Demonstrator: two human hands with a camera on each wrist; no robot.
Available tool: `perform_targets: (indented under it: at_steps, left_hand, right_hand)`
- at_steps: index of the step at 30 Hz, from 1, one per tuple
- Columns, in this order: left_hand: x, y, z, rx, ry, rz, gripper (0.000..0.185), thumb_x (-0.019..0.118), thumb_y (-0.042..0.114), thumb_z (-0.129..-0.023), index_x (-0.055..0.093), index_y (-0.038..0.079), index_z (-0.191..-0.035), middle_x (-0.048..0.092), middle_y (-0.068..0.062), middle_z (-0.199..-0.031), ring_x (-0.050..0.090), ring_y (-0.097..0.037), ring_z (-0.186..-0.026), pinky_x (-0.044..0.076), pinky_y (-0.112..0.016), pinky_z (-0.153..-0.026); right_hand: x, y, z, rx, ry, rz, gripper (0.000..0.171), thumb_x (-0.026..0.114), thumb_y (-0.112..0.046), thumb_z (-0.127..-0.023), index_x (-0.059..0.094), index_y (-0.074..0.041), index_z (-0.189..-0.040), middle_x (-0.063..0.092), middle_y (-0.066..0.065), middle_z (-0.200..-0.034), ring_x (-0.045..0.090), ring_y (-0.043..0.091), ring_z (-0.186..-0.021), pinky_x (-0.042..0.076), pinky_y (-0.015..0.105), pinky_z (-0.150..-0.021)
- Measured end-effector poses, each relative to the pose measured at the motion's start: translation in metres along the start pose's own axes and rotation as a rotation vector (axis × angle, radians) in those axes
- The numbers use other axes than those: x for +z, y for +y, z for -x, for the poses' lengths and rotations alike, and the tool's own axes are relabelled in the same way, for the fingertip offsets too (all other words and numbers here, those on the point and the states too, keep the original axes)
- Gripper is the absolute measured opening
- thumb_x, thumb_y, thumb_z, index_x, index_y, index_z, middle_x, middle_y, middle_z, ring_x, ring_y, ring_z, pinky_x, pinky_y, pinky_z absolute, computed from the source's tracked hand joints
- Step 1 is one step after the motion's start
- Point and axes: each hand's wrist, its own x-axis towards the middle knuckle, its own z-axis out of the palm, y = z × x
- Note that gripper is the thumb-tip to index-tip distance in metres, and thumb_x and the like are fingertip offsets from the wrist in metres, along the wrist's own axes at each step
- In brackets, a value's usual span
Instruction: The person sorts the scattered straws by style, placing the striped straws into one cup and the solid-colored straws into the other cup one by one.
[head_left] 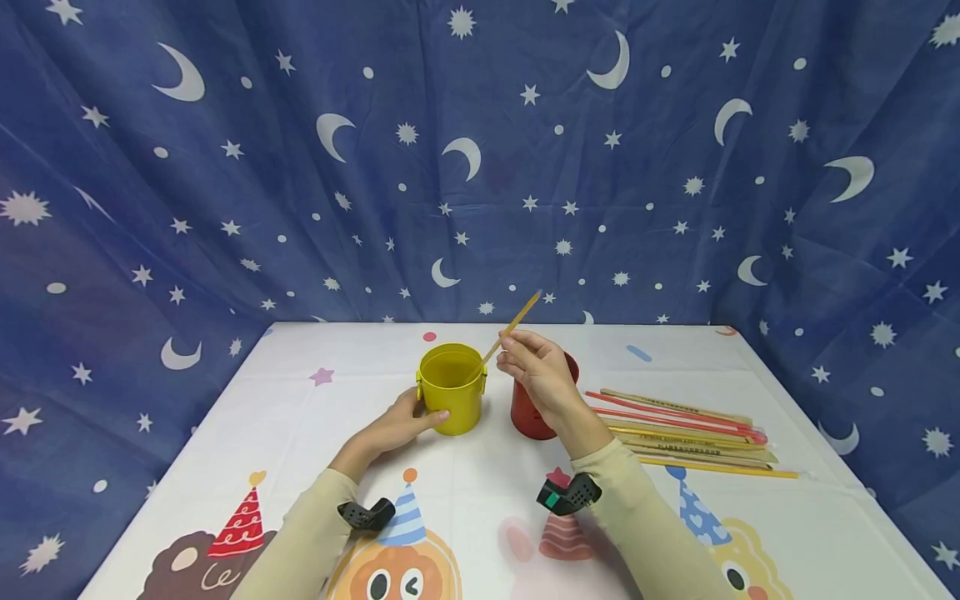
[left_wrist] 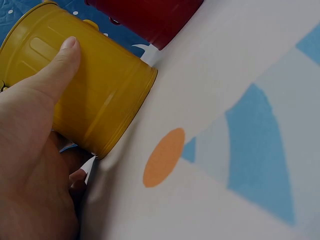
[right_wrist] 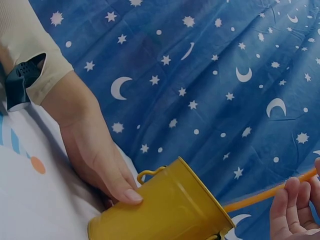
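A small yellow bucket [head_left: 452, 388] stands upright on the table, with a red bucket [head_left: 527, 414] just to its right. My left hand [head_left: 401, 421] grips the yellow bucket [left_wrist: 95, 90] from the left, thumb across its side. My right hand [head_left: 536, 371] hovers above the red bucket and pinches a yellow straw [head_left: 512, 327]. The straw slants down to the left, its lower end inside the yellow bucket's mouth. In the right wrist view the straw [right_wrist: 265, 194] runs from my fingers to the rim of the yellow bucket [right_wrist: 165, 210].
A loose pile of red and yellow straws [head_left: 686, 429] lies on the table to the right of the red bucket. The table [head_left: 480, 517] has a white cloth with cartoon prints. A blue star-and-moon curtain [head_left: 480, 150] hangs behind and to both sides.
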Motion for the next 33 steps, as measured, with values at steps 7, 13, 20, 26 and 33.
perform_targets:
  at_steps: [7,13,20,26,33]
  left_hand:
    - [0.001,0.001,-0.001,0.000,-0.001,0.006,0.090,0.066,0.048,-0.094,0.023,0.004,-0.160,0.024,-0.018,-0.167,0.021,-0.037,-0.156,0.018,-0.058,-0.127]
    - [0.002,0.001,-0.001,0.005,0.002,0.009,0.089,0.067,0.047,-0.094,0.024,0.003,-0.159,0.025,-0.018,-0.167,0.022,-0.037,-0.156,0.018,-0.058,-0.127]
    - [0.003,0.000,0.000,0.008,-0.002,0.018,0.088,0.066,0.048,-0.095,0.025,0.003,-0.159,0.026,-0.018,-0.167,0.023,-0.036,-0.156,0.018,-0.057,-0.127]
    - [0.004,-0.001,0.001,-0.010,0.004,0.037,0.091,0.067,0.051,-0.094,0.023,0.006,-0.160,0.026,-0.015,-0.167,0.023,-0.035,-0.156,0.018,-0.057,-0.127]
    - [0.001,0.002,0.001,-0.004,0.001,0.021,0.091,0.067,0.050,-0.094,0.025,0.004,-0.159,0.026,-0.017,-0.167,0.023,-0.035,-0.156,0.018,-0.057,-0.127]
  right_hand:
    - [-0.004,-0.005,-0.001,0.012,0.010,-0.012,0.039,0.058,-0.013,-0.103,0.054,0.003,-0.138,0.065,-0.004,-0.098,0.066,0.008,-0.085,0.059,0.019,-0.086]
    - [-0.011,-0.008,-0.003,0.004,0.039,-0.049,0.048,0.058,-0.015,-0.103,0.046,-0.008,-0.148,0.058,0.002,-0.110,0.065,0.008,-0.083,0.058,0.020,-0.087]
    - [-0.020,-0.016,-0.003,0.008,0.059,-0.085,0.053,0.056,-0.014,-0.103,0.037,-0.010,-0.152,0.059,0.000,-0.103,0.065,0.008,-0.079,0.058,0.020,-0.083]
    - [-0.036,-0.027,0.000,0.006,0.067,-0.072,0.047,0.054,-0.016,-0.105,0.040,-0.007,-0.149,0.059,-0.004,-0.101,0.063,0.007,-0.080,0.057,0.018,-0.082]
    - [-0.065,-0.038,0.013,-0.025,0.060,0.037,0.028,0.056,-0.025,-0.104,0.052,-0.011,-0.128,0.059,-0.005,-0.102,0.064,0.007,-0.087,0.057,0.016,-0.086]
